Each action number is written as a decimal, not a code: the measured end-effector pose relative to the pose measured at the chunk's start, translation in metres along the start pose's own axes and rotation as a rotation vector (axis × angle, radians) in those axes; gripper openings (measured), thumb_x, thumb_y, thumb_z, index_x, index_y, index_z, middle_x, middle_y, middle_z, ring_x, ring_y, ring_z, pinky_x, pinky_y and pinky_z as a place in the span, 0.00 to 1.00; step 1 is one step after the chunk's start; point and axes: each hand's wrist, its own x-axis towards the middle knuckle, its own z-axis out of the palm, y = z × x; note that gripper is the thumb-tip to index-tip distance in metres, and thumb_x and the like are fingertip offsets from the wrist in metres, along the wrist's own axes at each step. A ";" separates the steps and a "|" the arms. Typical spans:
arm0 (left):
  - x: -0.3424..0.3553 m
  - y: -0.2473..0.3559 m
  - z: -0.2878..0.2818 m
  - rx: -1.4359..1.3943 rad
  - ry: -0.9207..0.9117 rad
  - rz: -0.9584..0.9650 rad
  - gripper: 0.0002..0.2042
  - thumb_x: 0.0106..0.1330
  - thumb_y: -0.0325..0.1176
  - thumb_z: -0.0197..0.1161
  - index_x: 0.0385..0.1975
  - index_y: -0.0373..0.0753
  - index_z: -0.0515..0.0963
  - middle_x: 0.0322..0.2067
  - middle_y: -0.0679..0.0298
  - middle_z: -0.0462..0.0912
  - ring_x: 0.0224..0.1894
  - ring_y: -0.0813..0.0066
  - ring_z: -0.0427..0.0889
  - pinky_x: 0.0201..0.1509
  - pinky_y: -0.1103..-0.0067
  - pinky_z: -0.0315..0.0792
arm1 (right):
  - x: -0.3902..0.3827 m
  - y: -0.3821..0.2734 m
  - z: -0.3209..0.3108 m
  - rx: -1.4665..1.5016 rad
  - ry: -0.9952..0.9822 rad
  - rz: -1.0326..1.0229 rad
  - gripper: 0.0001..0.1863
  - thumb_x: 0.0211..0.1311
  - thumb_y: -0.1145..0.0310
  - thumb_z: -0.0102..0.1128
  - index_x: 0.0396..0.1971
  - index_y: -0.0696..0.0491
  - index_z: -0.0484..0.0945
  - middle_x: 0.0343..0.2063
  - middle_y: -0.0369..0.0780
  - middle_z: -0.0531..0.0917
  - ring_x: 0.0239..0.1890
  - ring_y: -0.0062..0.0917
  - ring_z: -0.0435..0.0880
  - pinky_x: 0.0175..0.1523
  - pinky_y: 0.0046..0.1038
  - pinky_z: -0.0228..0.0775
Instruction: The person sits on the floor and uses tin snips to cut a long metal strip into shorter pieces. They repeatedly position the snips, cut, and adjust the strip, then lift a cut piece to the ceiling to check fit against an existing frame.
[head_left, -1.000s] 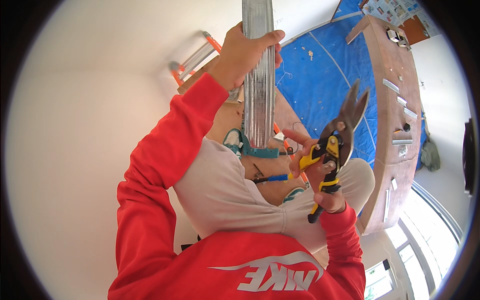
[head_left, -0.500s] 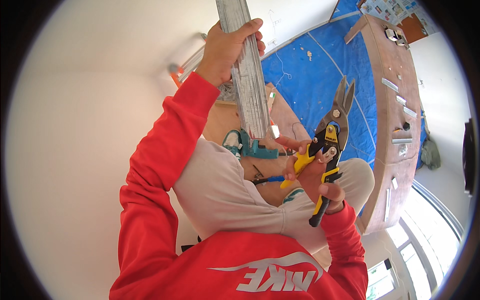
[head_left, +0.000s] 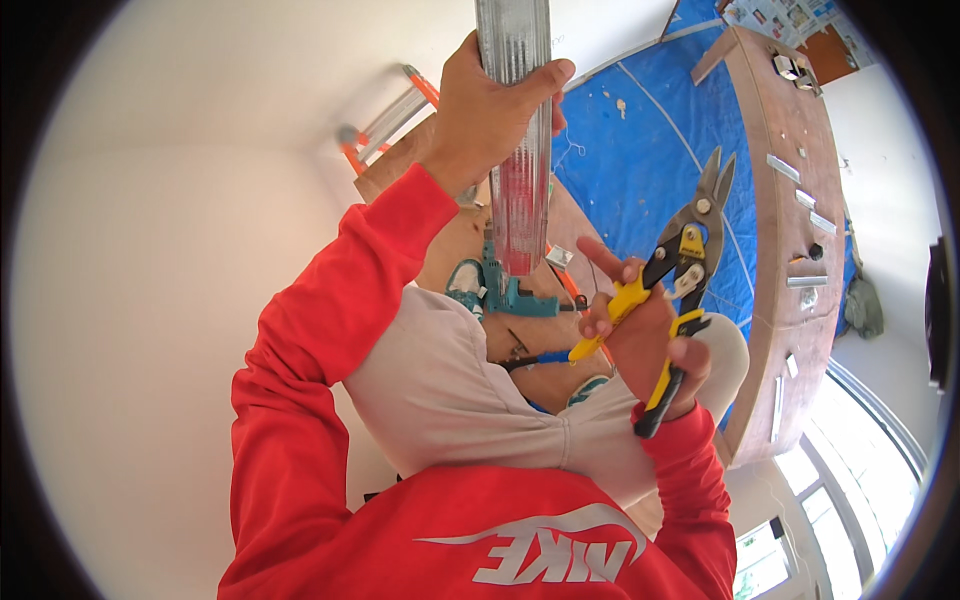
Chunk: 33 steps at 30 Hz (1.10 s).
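My left hand (head_left: pixel 500 115) is wrapped round a long ribbed metal stud (head_left: pixel 520 210), a silvery channel. The stud runs from the top edge down to its near end above my lap. In my right hand (head_left: pixel 640 335) are aviation snips (head_left: pixel 690 245) with yellow and black handles. Their blades point up and away from me, slightly parted, and stand apart from the stud on its right. My index finger stretches out beside the yellow handle. A teal power drill (head_left: pixel 520 300) lies below the stud's near end, beside my shoe (head_left: pixel 466 283).
To the right stretches a long wooden board (head_left: pixel 785 230) with short metal offcuts (head_left: pixel 807 282) on it. Blue sheeting (head_left: pixel 640 150) covers the floor ahead. Orange-and-grey ladder parts (head_left: pixel 390 120) stand near the left wall (head_left: pixel 180 300). A blue-handled tool (head_left: pixel 545 358) lies between my feet.
My left hand has shifted right with the stud, which has turned to show its other face. The snips have moved slightly right and up in my right hand.
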 end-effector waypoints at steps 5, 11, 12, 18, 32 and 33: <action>-0.003 0.001 -0.003 -0.030 0.032 -0.082 0.17 0.66 0.38 0.74 0.39 0.34 0.74 0.26 0.60 0.83 0.23 0.72 0.85 0.27 0.76 0.82 | -0.006 0.016 -0.002 -0.252 -0.037 -0.005 0.46 0.37 0.51 0.72 0.61 0.49 0.68 0.75 0.54 0.57 0.41 0.25 0.80 0.52 0.31 0.69; 0.005 0.002 -0.013 -0.122 0.077 -0.051 0.16 0.66 0.37 0.74 0.40 0.34 0.74 0.27 0.59 0.82 0.24 0.70 0.85 0.28 0.74 0.82 | -0.009 0.019 -0.006 -0.414 -0.039 0.049 0.46 0.43 0.48 0.70 0.63 0.53 0.65 0.75 0.55 0.57 0.41 0.20 0.76 0.52 0.28 0.69; 0.005 0.002 -0.015 -0.150 0.082 -0.045 0.15 0.66 0.36 0.73 0.39 0.35 0.75 0.28 0.60 0.82 0.25 0.70 0.85 0.28 0.75 0.82 | -0.009 0.019 -0.006 -0.427 -0.036 0.033 0.46 0.44 0.48 0.70 0.63 0.53 0.65 0.74 0.55 0.58 0.41 0.21 0.76 0.52 0.28 0.69; 0.007 0.003 -0.015 -0.161 0.043 -0.057 0.14 0.66 0.37 0.73 0.39 0.35 0.75 0.28 0.60 0.82 0.26 0.70 0.86 0.28 0.75 0.82 | -0.008 0.018 -0.003 -0.088 0.076 0.074 0.41 0.43 0.51 0.68 0.59 0.52 0.69 0.71 0.55 0.63 0.42 0.27 0.79 0.55 0.35 0.70; 0.003 0.001 -0.003 -0.147 0.022 0.042 0.13 0.67 0.35 0.72 0.37 0.35 0.75 0.27 0.60 0.82 0.24 0.70 0.85 0.27 0.75 0.82 | 0.003 0.006 -0.007 0.471 0.018 0.132 0.38 0.44 0.49 0.64 0.56 0.52 0.72 0.70 0.52 0.65 0.42 0.30 0.76 0.56 0.41 0.65; 0.003 0.002 0.000 -0.151 0.022 0.056 0.13 0.67 0.35 0.72 0.37 0.36 0.75 0.26 0.60 0.83 0.23 0.71 0.85 0.27 0.75 0.81 | 0.002 0.007 -0.005 0.438 0.014 0.116 0.37 0.43 0.49 0.64 0.56 0.52 0.72 0.70 0.52 0.65 0.43 0.30 0.76 0.56 0.41 0.65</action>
